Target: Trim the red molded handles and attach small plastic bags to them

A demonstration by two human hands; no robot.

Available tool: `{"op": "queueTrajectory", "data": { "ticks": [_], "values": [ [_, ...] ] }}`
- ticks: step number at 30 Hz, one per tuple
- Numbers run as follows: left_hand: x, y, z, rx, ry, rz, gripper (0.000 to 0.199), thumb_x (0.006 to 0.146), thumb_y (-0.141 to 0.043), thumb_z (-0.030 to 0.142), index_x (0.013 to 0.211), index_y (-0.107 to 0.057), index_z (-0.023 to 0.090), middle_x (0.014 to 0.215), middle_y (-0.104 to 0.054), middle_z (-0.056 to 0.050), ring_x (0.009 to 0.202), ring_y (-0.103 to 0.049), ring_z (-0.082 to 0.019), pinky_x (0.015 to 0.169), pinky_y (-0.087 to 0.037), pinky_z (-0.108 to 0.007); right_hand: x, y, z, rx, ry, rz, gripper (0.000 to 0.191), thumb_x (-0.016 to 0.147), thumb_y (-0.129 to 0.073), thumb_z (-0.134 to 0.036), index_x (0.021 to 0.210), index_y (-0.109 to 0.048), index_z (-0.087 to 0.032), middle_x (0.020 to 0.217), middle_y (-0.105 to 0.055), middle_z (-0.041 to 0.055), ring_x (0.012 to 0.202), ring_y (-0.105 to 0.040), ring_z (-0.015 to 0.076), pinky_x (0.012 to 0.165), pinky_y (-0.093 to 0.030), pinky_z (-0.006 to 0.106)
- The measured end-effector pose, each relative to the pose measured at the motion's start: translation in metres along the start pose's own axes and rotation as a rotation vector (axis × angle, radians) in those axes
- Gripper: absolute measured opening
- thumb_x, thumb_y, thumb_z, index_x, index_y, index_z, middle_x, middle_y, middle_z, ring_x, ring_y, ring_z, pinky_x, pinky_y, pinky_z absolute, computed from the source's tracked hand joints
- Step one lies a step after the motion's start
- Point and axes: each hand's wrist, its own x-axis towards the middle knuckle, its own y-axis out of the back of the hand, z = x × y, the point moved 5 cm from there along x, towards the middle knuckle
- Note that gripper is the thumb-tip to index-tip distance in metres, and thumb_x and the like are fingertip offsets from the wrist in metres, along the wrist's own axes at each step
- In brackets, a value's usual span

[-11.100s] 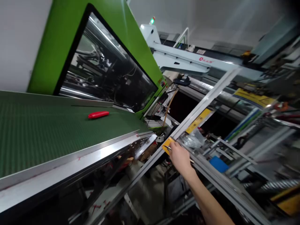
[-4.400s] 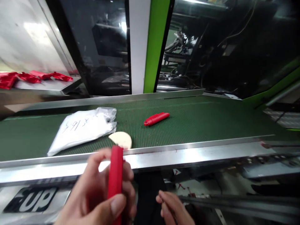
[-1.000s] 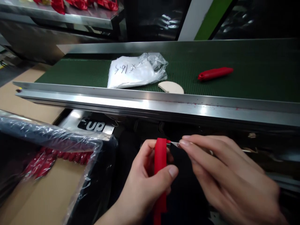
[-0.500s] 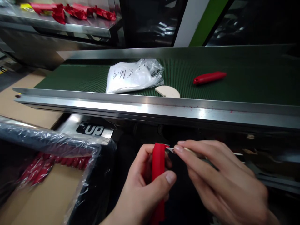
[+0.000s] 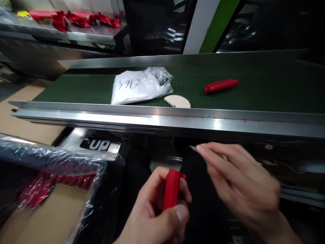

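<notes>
My left hand [image 5: 157, 210] is closed around a long red plastic part [image 5: 172, 189], held with its flat end up. A small red nub sticks out from the top right of that end. My right hand [image 5: 238, 173] pinches a thin knife [image 5: 193, 148]; only its pointed blade tip shows beyond the fingertips, and the handle is mostly hidden. The blade is apart from the red part, above and to its right. Another red part [image 5: 221, 86], a similar elongated handle shape, lies on the green conveyor belt [image 5: 266, 88].
On the belt lie a plastic bag [image 5: 137, 86] with handwriting and a pale half-round piece [image 5: 177, 101]. The belt's metal rail [image 5: 157, 117] runs across in front of me. A plastic-lined box [image 5: 101, 176] with red parts stands at left. More red pieces [image 5: 76, 18] rest on a shelf.
My right hand has drawn the knife away from the red part's top end, upward and to the right. My left hand has lowered the part slightly. The view has shifted a little.
</notes>
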Motion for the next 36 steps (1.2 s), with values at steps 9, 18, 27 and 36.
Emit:
{"op": "queueTrajectory", "data": {
  "ticks": [9, 18, 27, 36],
  "values": [
    [0.001, -0.001, -0.001, -0.114, 0.031, -0.04, 0.017, 0.088, -0.062, 0.032, 0.099, -0.054, 0.022, 0.086, -0.055, 0.0, 0.048, -0.039, -0.001, 0.042, -0.034, -0.011, -0.008, -0.002, -0.02, 0.146, -0.059, -0.069, 0.037, 0.084, -0.053, 0.005, 0.114, -0.068, -0.012, 0.112, -0.064, 0.0104, 0.105, -0.059, 0.0176, 0.085, -0.053, 0.03],
    [-0.001, -0.005, -0.001, -0.16, 0.042, -0.059, 0.016, 0.088, -0.061, 0.029, 0.101, -0.054, 0.022, 0.088, -0.055, -0.001, 0.051, -0.042, -0.002, 0.042, -0.036, -0.009, -0.006, -0.003, -0.021, 0.129, -0.033, -0.075, 0.035, 0.086, -0.053, 0.002, 0.116, -0.067, -0.01, 0.112, -0.064, 0.0123, 0.104, -0.06, 0.019, 0.085, -0.054, 0.032],
    [0.002, -0.007, -0.01, -0.335, -0.025, -0.343, 0.02, 0.088, -0.06, 0.03, 0.104, -0.057, 0.019, 0.093, -0.063, -0.007, 0.053, -0.053, -0.006, 0.048, -0.04, -0.013, -0.009, 0.003, -0.003, 0.139, -0.129, 0.041, 0.045, 0.082, -0.057, 0.007, 0.122, -0.064, -0.015, 0.116, -0.063, 0.0088, 0.103, -0.062, 0.0184, 0.086, -0.053, 0.033],
    [0.0, 0.0, -0.016, -0.446, 0.045, -0.298, 0.04, 0.095, -0.041, 0.04, 0.11, -0.062, 0.01, 0.076, -0.071, -0.014, 0.06, -0.065, -0.015, 0.056, -0.046, -0.017, 0.002, 0.003, -0.015, 0.138, 0.077, -0.131, 0.028, 0.088, -0.054, -0.003, 0.109, -0.069, -0.014, 0.105, -0.066, 0.0093, 0.098, -0.059, 0.0186, 0.077, -0.053, 0.031]
  ]
}}
